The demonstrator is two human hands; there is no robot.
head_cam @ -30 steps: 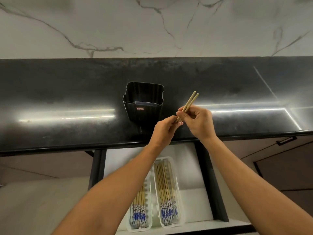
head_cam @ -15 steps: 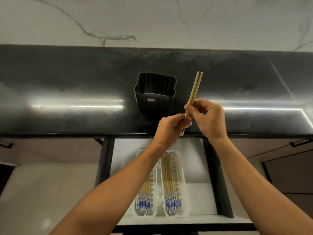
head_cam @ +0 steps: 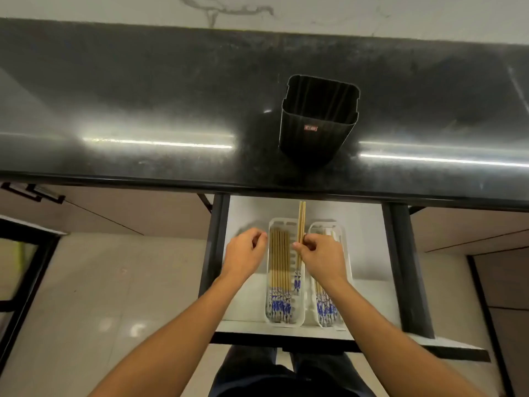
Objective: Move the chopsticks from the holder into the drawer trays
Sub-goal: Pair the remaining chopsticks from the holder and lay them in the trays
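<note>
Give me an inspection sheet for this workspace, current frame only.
Surface: black glossy counter with reflected light streaks; drawer open below it.
Job's things: holder upright on counter, no chopsticks sticking out; pair held over the right side of left tray; right tray beside it in drawer; both trays hold chopsticks.
Clutter: nothing seen.
Hands: left hand loosely curled beside left tray, holds nothing; right hand pinches the pair.
Cables: nothing seen.
Surroundings: marble wall behind counter; pale tiled floor; cabinets either side of drawer.
</note>
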